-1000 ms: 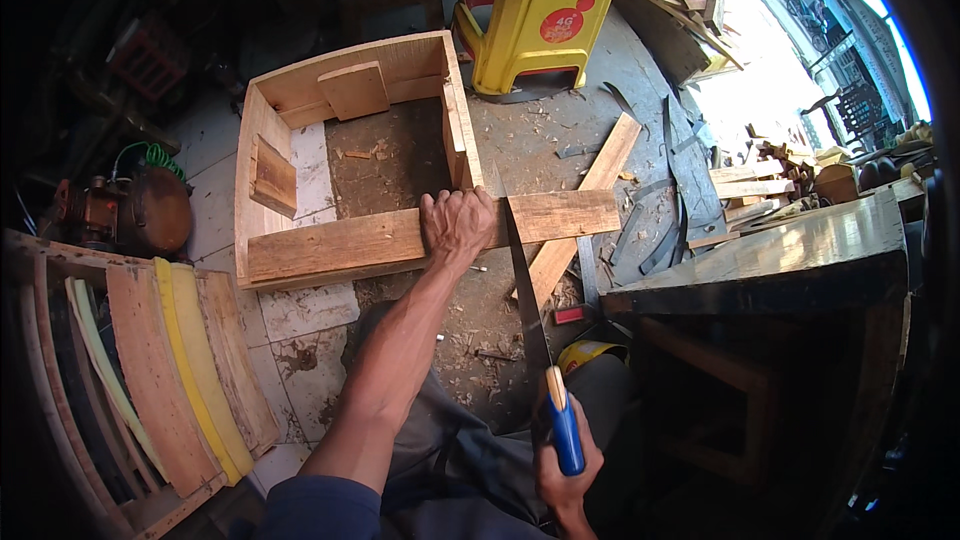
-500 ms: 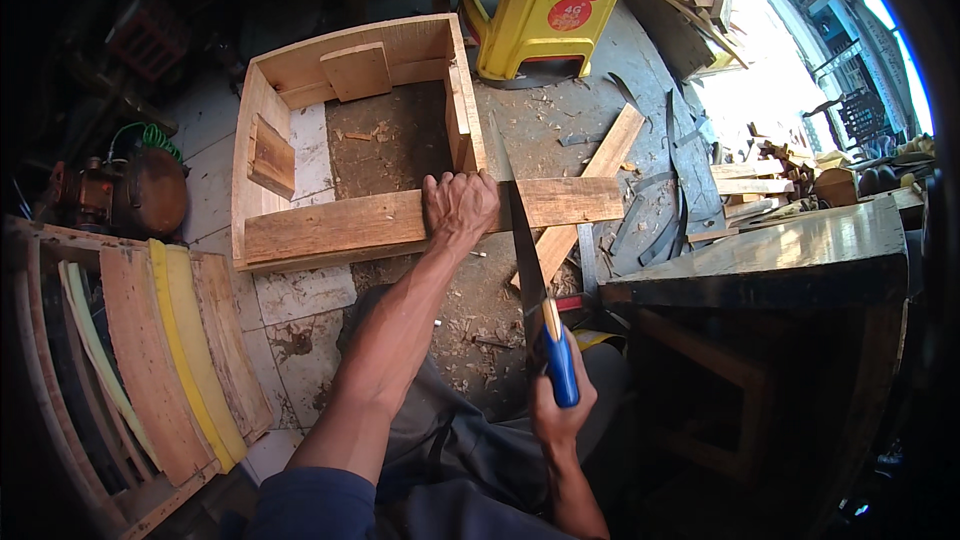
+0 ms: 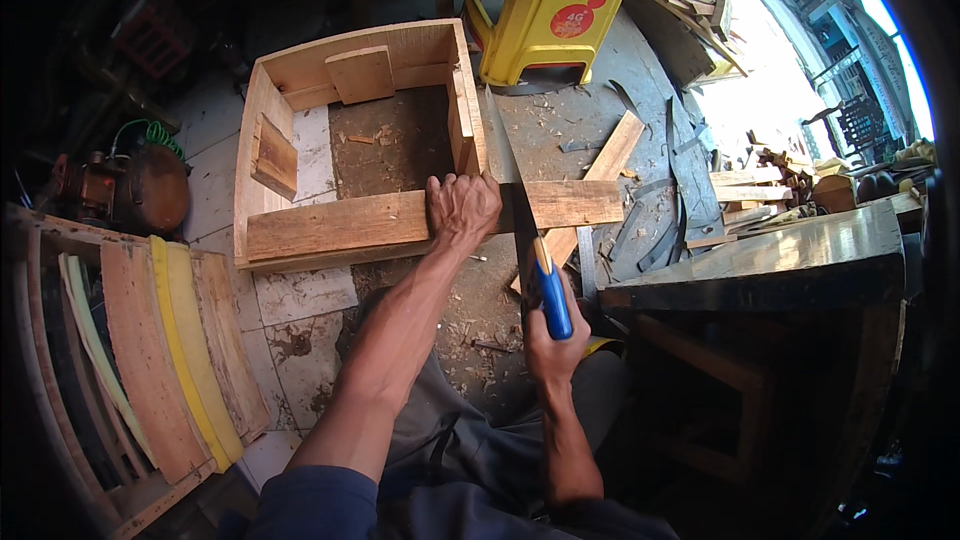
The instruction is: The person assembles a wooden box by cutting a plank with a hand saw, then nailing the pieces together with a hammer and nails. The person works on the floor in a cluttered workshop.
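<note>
Plank point(image 3: 400, 222) on the box frame point(image 3: 262, 130), saw point(image 3: 515, 190) across it.
Left hand point(image 3: 462, 208) presses flat on the plank; right hand point(image 3: 545, 325) is closed round the saw's blue handle. One yellow stool point(image 3: 555, 5) behind bears a round red label.

Left hand point(image 3: 462, 208) pressed flat on plank point(image 3: 400, 222) across front of open wooden box frame point(image 3: 262, 120). Right hand point(image 3: 545, 335) gripping blue-handled handsaw point(image 3: 522, 225), blade set across plank. Yellow stool point(image 3: 555, 5) beyond.
</note>
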Tool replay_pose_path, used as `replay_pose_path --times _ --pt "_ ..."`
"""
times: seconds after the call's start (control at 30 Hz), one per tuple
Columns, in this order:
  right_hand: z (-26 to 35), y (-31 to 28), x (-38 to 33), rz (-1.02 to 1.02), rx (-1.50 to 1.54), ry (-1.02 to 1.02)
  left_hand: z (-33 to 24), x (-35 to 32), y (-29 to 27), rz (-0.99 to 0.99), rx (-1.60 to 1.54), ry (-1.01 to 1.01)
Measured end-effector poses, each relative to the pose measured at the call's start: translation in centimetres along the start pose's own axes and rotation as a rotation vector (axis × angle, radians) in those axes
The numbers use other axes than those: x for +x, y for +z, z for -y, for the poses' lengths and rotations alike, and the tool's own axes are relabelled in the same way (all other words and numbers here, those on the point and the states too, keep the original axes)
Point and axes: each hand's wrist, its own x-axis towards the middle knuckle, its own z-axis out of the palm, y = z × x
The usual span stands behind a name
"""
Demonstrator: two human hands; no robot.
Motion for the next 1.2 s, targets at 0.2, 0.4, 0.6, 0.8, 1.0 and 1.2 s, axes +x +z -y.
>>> replay_pose_path --times 0.2,0.4,0.6,0.8,1.0,1.2 --pt "0.6 -5.0 -9.9 0.059 -0.087 -0.066 1.3 0.6 -0.5 0.044 0.009 -0.012" --pt "1.0 -3.4 -6.6 -0.009 0.054 0.027 0.5 -0.2 -0.3 0.03 -0.008 -0.023" --pt "-0.2 -0.4 -1.8 0.076 0.011 0.048 1.0 -1.0 -0.6 0.11 0.013 -0.041" --pt "5.5 -8.7 -16.1 -0.004 -0.184 -0.047 1.2 -0.1 -0.9 0.091 0.017 -0.047" --pt "0.0 2.7 4.3 0.056 -0.1 -0.01 0.1 -0.6 -0.2 0.017 0.029 0.004" --pt "3.6 -8.3 -13.7 0.098 -0.144 0.013 0.8 -0.4 -0.3 0.006 0.045 -0.047"
